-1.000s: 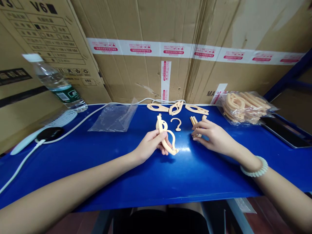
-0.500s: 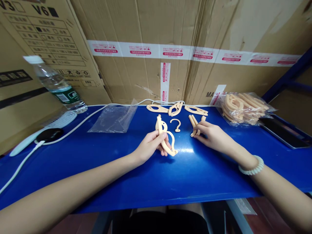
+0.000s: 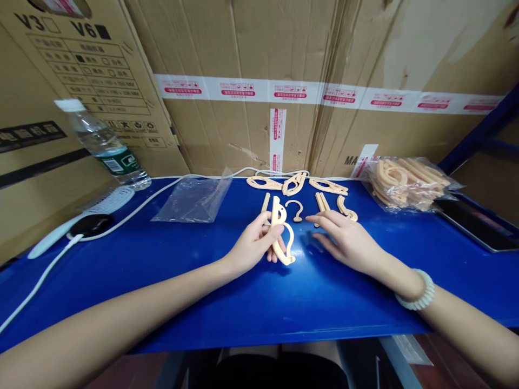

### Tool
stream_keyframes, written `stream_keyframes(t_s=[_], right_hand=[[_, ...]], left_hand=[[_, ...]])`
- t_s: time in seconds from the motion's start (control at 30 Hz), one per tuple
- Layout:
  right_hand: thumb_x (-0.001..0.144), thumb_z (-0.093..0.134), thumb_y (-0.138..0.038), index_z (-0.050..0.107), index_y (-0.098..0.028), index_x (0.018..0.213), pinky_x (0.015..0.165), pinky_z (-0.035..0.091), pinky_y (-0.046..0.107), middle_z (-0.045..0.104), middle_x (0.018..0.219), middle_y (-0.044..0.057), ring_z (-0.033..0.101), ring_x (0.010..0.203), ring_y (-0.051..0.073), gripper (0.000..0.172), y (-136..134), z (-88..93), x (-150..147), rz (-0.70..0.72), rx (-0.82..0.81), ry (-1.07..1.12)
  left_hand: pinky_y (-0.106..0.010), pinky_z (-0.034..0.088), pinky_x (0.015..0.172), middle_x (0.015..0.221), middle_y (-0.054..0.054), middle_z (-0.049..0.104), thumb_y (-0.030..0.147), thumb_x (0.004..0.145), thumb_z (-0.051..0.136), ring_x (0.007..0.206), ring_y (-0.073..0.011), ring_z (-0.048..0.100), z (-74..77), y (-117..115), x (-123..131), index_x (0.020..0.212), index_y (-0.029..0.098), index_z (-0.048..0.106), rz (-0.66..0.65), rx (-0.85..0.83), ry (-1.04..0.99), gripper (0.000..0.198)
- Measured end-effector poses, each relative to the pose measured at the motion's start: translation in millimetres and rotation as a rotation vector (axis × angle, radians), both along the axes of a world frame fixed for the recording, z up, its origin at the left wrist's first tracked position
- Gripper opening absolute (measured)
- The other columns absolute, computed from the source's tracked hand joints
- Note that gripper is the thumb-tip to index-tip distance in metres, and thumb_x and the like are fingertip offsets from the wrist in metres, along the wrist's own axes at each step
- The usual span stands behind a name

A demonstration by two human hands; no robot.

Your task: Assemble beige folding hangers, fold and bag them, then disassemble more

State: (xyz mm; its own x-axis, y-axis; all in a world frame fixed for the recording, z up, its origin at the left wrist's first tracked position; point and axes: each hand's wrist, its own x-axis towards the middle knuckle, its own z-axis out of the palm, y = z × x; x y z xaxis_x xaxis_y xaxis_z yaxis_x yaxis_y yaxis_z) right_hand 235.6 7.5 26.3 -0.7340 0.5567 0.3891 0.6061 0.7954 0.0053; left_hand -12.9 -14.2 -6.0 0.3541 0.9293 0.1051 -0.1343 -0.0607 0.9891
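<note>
My left hand (image 3: 257, 243) is closed around a cream plastic hanger part (image 3: 288, 258), a curved arm with a rounded loop, tilted above the blue tabletop. Just behind these fingers shows a straight cream strip (image 3: 266, 202); whether it is held or lies on the table I cannot tell. My right hand (image 3: 351, 240) is empty, its fingers apart, close in front of two narrow cream bars (image 3: 322, 202). Between the hands lies a hanger hook (image 3: 299, 209). Right of the bars is a short curved piece (image 3: 344, 207). Several looped hanger parts (image 3: 264, 184) lie along the back.
A clear bag of cream parts (image 3: 409, 181) sits at the right by a dark flat device (image 3: 478, 224). At left are an empty clear bag (image 3: 190, 202), a water bottle (image 3: 111, 151), a hairbrush (image 3: 109, 202) and a black puck on a white cable (image 3: 92, 224). Cardboard (image 3: 227, 135) stands behind.
My right hand has let go of the bars and curved piece and moved slightly left and towards me. My left hand still holds the hanger part, turned more upright. The view has shifted slightly.
</note>
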Motion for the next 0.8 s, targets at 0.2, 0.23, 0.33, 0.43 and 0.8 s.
stream_keyframes(t_s=[0.2,0.23,0.33,0.43,0.8], right_hand=[[0.101,0.043,-0.019,0.064,-0.018,0.113,0.079,0.053,0.037,0.07,0.101,0.011,0.062,0.091,0.023,0.024,-14,5.1,-15,0.138,0.084,-0.065],[0.1,0.044,-0.02,0.065,-0.018,0.112,0.078,0.053,0.037,0.069,0.101,0.011,0.062,0.091,0.024,0.023,-8,6.7,-8,0.079,0.09,-0.073],[0.095,0.052,-0.023,0.065,-0.019,0.113,0.08,0.054,0.042,0.068,0.107,0.014,0.061,0.096,0.028,0.023,18,12.0,25,-0.165,0.089,-0.092],[0.088,0.063,-0.028,0.068,-0.02,0.109,0.08,0.056,0.046,0.067,0.105,0.014,0.061,0.094,0.031,0.023,41,15.6,58,-0.301,0.02,-0.125],[0.098,0.05,-0.02,0.056,-0.019,0.135,0.091,0.054,0.045,0.06,0.127,0.017,0.059,0.112,0.027,0.037,-14,10.3,-12,0.222,0.07,0.009]], left_hand=[[-0.018,0.047,0.046,0.069,-0.002,0.07,0.051,0.093,0.063,0.048,-0.0099,0.06,-0.7,-2,0,0.104,0.016,0.048,-0.026,0.017,-0.006,0.039],[-0.019,0.048,0.047,0.071,-0.003,0.071,0.049,0.093,0.064,0.049,-0.0104,0.061,-0.3,-2,0,0.104,0.016,0.048,-0.023,0.011,-0.003,0.038],[-0.021,0.051,0.051,0.076,-0.005,0.073,0.045,0.091,0.067,0.053,-0.0117,0.063,1.8,-2,-2,0.105,0.016,0.047,-0.032,0.001,0.007,0.037],[-0.022,0.051,0.052,0.077,-0.004,0.072,0.041,0.088,0.07,0.055,-0.0125,0.064,4.6,-3,-2,0.105,0.016,0.047,-0.04,0.001,0.007,0.037],[-0.023,0.049,0.06,0.075,-0.001,0.064,0.041,0.094,0.062,0.065,-0.0134,0.061,1.0,-4,0,0.124,0.015,0.058,-0.022,0.131,0.085,0.04]])
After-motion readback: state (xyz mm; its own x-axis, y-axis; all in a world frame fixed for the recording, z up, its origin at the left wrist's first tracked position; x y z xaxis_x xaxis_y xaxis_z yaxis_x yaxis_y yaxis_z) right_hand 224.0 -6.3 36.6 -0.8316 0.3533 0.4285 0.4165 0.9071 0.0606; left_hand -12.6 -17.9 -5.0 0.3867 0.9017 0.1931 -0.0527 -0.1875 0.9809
